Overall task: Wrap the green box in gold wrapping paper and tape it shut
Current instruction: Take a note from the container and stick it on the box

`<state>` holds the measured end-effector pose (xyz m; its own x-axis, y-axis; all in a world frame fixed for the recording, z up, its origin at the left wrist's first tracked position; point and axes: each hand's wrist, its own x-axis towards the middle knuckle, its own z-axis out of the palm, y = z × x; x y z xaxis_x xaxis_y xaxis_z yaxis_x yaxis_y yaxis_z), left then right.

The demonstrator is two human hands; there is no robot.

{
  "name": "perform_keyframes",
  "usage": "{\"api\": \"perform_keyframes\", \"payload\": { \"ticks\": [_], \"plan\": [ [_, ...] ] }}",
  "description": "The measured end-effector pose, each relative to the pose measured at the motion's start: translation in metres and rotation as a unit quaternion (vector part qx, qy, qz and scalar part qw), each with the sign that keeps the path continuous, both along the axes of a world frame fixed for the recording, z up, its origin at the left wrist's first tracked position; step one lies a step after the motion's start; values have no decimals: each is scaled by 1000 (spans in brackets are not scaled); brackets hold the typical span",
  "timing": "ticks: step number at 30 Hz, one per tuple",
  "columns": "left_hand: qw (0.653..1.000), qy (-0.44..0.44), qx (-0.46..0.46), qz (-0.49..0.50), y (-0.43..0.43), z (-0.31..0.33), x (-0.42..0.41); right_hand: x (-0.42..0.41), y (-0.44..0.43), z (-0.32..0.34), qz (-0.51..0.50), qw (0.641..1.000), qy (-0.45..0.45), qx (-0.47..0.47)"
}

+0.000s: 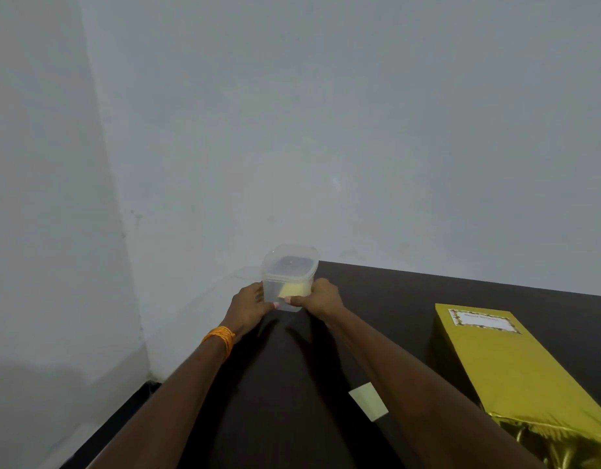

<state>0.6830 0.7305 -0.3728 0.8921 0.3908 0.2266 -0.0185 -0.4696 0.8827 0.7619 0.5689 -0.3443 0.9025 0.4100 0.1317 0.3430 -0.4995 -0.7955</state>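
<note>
Both hands hold a clear plastic container [290, 272] with a lid at the table's far left corner; something pale yellow shows inside it. My left hand [248, 308] grips its left side, an orange band on that wrist. My right hand [321, 298] grips its right side. A box wrapped in gold paper [515, 370] lies on the table at the right, with a bordered white label [483, 320] on its far end. Its near end shows crumpled gold foil. No green surface of the box is visible.
The dark brown table [394, 292] stands against a grey wall, in a corner. A small pale yellow piece of paper [368, 401] lies on the table between my right forearm and the gold box. The table's left edge drops off to the floor.
</note>
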Motion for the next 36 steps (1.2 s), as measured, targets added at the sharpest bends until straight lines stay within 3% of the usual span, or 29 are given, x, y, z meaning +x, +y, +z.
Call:
{"api": "perform_keyframes", "payload": {
  "ticks": [5,9,16,20,28,36],
  "plan": [
    [992,-22,37,123,-31,12,-26,-33,-11,16,26,991,-3,-131],
    [980,-98,54,166,-74,30,-60,-68,-52,37,27,990,-26,-138],
    [986,-165,37,-4,-207,82,-81,-132,-176,91,-70,971,-212,-89],
    [978,-181,23,-97,-293,105,-78,-141,-262,106,-144,956,-249,-60],
    [969,-128,-3,-210,-458,96,-59,-150,-431,88,-301,915,-267,-27],
    [971,34,-74,-225,-515,41,-16,-147,-506,11,-316,943,-99,14]
  ]
}}
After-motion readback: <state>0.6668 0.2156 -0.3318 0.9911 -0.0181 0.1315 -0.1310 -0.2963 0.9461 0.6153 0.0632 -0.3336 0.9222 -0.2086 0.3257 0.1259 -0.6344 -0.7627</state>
